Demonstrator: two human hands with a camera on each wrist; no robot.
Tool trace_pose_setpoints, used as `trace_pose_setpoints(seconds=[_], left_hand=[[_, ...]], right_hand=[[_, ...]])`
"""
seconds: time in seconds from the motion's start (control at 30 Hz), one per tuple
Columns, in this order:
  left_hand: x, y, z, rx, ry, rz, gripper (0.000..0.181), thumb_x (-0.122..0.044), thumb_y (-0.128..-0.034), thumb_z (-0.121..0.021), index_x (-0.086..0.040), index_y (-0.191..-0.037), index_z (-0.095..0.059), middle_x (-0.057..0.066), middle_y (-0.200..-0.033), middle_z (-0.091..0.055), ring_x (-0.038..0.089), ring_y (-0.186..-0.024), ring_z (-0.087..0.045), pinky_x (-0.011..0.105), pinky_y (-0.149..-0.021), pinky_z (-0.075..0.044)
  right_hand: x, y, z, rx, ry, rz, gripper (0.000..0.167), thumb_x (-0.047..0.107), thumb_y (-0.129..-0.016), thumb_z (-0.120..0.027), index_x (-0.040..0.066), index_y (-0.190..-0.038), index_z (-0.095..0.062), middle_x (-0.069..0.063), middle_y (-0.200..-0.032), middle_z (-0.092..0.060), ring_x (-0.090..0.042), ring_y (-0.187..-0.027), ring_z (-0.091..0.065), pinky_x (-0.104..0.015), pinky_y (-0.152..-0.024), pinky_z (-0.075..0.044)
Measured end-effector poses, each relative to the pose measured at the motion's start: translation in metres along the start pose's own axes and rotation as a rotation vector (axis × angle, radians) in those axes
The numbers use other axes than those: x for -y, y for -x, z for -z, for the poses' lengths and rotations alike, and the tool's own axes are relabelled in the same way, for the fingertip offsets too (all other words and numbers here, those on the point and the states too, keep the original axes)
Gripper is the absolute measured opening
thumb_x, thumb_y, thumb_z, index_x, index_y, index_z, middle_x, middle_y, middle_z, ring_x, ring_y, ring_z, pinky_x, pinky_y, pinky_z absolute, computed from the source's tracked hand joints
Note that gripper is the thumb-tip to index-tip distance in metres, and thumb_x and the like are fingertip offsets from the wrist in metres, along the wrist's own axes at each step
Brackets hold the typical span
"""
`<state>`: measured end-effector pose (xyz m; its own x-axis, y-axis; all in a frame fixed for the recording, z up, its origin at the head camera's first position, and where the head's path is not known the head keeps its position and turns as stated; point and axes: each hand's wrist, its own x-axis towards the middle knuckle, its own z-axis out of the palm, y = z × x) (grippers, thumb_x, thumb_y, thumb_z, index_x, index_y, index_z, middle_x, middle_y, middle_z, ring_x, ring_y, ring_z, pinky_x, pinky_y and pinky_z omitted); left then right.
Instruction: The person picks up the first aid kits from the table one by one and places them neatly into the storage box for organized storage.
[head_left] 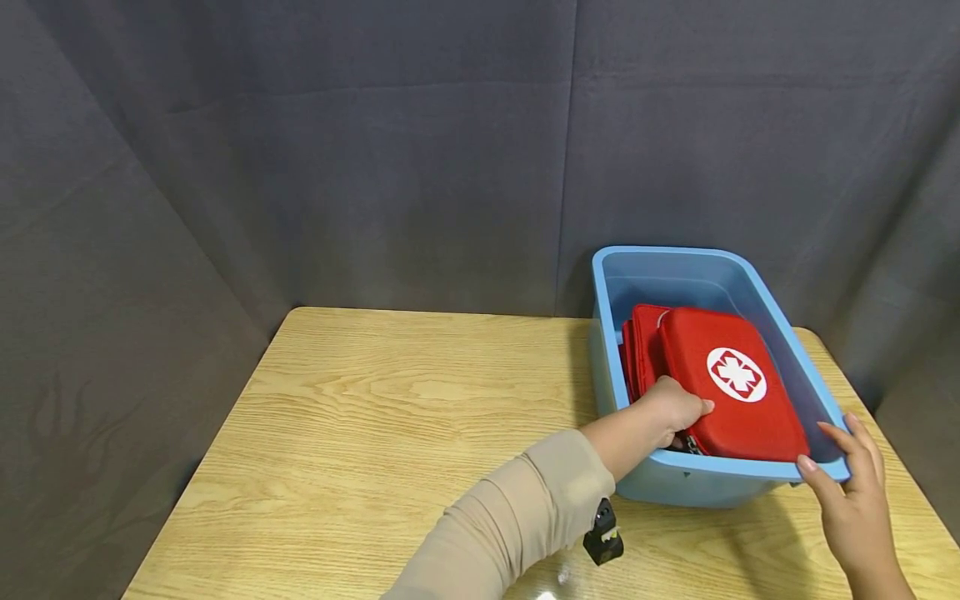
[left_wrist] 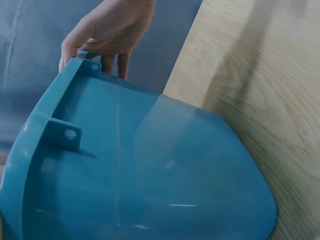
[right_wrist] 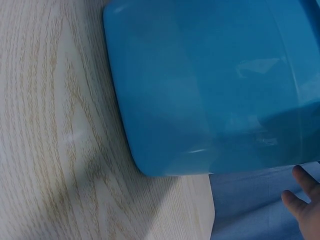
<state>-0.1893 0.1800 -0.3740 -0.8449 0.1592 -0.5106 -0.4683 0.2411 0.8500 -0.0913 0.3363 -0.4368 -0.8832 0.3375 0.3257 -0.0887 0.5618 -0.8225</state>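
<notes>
A red first-aid case (head_left: 738, 429) with a white emblem lies slantwise in a blue plastic bin (head_left: 667, 252). My left hand (head_left: 671, 410) reaches over the bin's near wall and grips the case at its near left edge, thumb on top; its other fingers are mostly hidden. Under and left of that case sit more red fabric items (head_left: 647, 333), partly covered. At the near right corner my right hand (head_left: 858, 492) holds the bin rim, with fingertips over the edge. The left wrist view shows this right hand (left_wrist: 112, 30) at the corner beside the rim's tabs.
The bin stands on the right part of a wood-grain table (head_left: 397, 400). Dark grey curtains (head_left: 420, 167) hang behind and at both sides. A small black device (head_left: 603, 533) is attached by the left sleeve.
</notes>
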Motion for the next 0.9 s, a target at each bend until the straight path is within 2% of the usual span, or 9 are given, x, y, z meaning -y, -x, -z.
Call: trace_pose_setpoints(seconds=[0.13,0.27,0.53,0.77,0.9], left_hand=[[0.0,-0.001,0.0,-0.044,-0.052,-0.022,0.029,-0.004,-0.0757,-0.062,-0.003,-0.097,-0.043,0.007,-0.075,-0.047,0.021,-0.067,-0.053,0.033,-0.061,-0.048],[-0.001,-0.002,0.002,-0.068,-0.05,-0.039,0.042,0.0,-0.0722,-0.061,-0.003,-0.107,-0.039,0.006,-0.078,-0.046,0.019,-0.07,-0.052,0.03,-0.063,-0.048],[-0.004,-0.003,0.005,-0.06,0.069,-0.027,0.036,-0.008,-0.0722,-0.064,-0.007,-0.1,-0.041,0.003,-0.077,-0.046,0.019,-0.067,-0.053,0.036,-0.062,-0.049],[-0.006,-0.001,0.008,-0.101,0.029,-0.074,0.04,-0.012,-0.0708,-0.065,-0.008,-0.103,-0.042,0.001,-0.082,-0.046,0.017,-0.073,-0.05,0.035,-0.063,-0.047],[-0.007,0.002,0.014,-0.084,-0.03,-0.119,0.042,-0.015,-0.0705,-0.065,-0.009,-0.105,-0.042,-0.001,-0.083,-0.046,0.015,-0.076,-0.048,0.034,-0.063,-0.047]], right_hand=[[0.0,0.0,-0.001,-0.007,0.0,0.013,0.048,0.0,-0.083,-0.047,0.007,-0.129,-0.037,0.001,-0.14,-0.013,-0.005,-0.125,-0.007,-0.009,-0.09,-0.016],[0.0,-0.002,-0.001,-0.017,0.003,0.034,0.047,-0.001,-0.082,-0.048,0.005,-0.128,-0.038,0.004,-0.139,-0.015,-0.005,-0.125,-0.008,-0.01,-0.091,-0.015],[0.001,-0.004,-0.002,-0.027,-0.011,0.038,0.047,-0.001,-0.082,-0.049,0.004,-0.127,-0.038,0.004,-0.139,-0.016,-0.005,-0.125,-0.009,-0.011,-0.092,-0.015],[0.003,-0.004,-0.003,-0.033,-0.018,0.08,0.046,-0.003,-0.08,-0.049,0.0,-0.125,-0.039,0.004,-0.138,-0.018,-0.005,-0.124,-0.01,-0.014,-0.094,-0.01],[0.003,-0.003,0.001,0.007,0.021,0.083,0.047,0.002,-0.082,-0.05,-0.001,-0.126,-0.037,0.006,-0.14,-0.015,-0.007,-0.126,-0.007,-0.02,-0.096,-0.006]])
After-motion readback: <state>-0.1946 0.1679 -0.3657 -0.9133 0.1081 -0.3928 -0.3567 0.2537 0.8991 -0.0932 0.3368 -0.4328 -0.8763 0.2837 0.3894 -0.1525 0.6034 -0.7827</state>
